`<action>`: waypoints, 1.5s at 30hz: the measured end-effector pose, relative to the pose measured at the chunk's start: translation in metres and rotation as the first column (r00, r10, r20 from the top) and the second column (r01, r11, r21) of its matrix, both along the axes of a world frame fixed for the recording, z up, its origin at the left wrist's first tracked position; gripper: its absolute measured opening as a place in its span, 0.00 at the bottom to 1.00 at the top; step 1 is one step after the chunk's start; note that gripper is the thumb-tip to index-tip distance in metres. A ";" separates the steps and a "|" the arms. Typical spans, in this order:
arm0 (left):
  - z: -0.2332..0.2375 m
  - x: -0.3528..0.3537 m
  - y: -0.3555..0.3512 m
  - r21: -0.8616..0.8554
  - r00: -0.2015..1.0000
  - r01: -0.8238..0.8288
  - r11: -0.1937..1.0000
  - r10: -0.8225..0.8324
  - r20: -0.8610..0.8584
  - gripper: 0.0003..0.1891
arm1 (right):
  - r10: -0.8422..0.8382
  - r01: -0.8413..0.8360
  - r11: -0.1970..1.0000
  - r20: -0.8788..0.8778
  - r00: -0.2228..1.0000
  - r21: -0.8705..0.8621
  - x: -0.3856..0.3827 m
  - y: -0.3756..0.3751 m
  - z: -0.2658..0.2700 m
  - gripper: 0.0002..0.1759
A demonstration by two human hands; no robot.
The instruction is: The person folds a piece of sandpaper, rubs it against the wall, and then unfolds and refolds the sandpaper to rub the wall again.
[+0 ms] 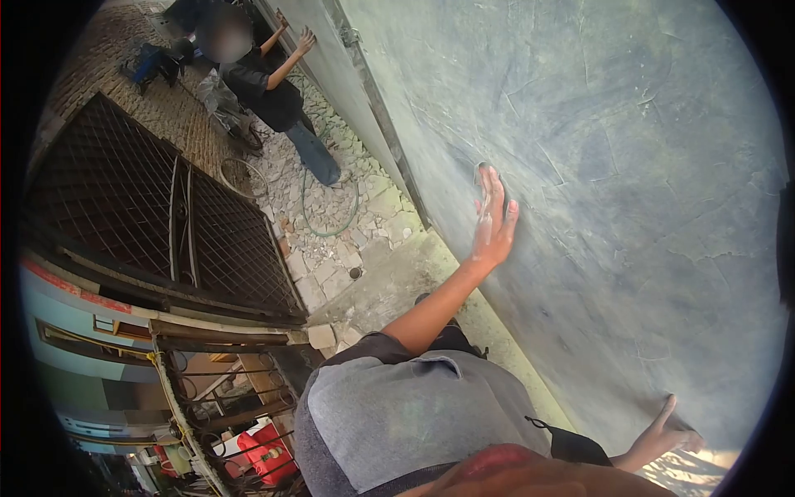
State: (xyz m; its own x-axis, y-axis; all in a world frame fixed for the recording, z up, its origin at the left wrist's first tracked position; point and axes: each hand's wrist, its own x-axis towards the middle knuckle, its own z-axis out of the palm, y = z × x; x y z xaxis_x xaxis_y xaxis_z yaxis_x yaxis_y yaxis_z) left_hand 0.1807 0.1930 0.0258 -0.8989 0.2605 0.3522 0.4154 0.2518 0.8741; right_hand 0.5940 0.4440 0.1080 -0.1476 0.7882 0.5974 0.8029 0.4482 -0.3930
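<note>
My left hand (494,222) lies against the large grey-green plastered wall (613,166), its fingers stretched and the thumb apart. Whitish dust coats the fingers. A small dark patch shows at the fingertips; whether it is a shadow or a thing I cannot make out. Lower down at the right, my right hand (669,432) is at the same wall near its sunlit edge. One digit points up and the others reach away from it, partly in shade, with no held thing visible. Scratches and smeared, lighter streaks mark the wall's surface.
Another person (261,87) stands farther along, both hands on the wall. Broken rubble (331,153) and a green hose (319,234) cover the ground. A dark metal lattice gate (108,190) stands at the left. Below it are a railing and a red item (267,454).
</note>
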 end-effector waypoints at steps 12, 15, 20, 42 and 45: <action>0.030 -0.027 -0.012 0.020 0.991 -0.072 0.997 0.073 -0.114 0.42 | -0.015 0.014 1.000 -0.013 1.000 -0.011 -0.009 -0.009 0.008 0.70; 0.041 -0.041 -0.018 0.015 0.994 -0.097 0.995 0.098 -0.055 0.42 | -0.006 0.006 1.000 0.008 1.000 0.001 -0.010 -0.010 0.011 0.70; 0.049 -0.061 -0.023 0.070 0.991 -0.126 0.990 0.129 -0.047 0.42 | -0.014 0.010 0.997 0.048 0.999 0.071 -0.003 -0.001 0.001 0.70; 0.028 -0.019 -0.012 0.071 0.999 -0.040 0.997 0.038 0.026 0.43 | -0.013 0.014 0.999 -0.023 1.000 0.036 -0.010 -0.011 0.008 0.70; 0.023 -0.090 -0.032 0.199 0.996 -0.087 0.976 0.093 -0.018 0.42 | -0.066 0.065 0.998 0.020 0.998 0.021 -0.008 -0.010 0.007 0.71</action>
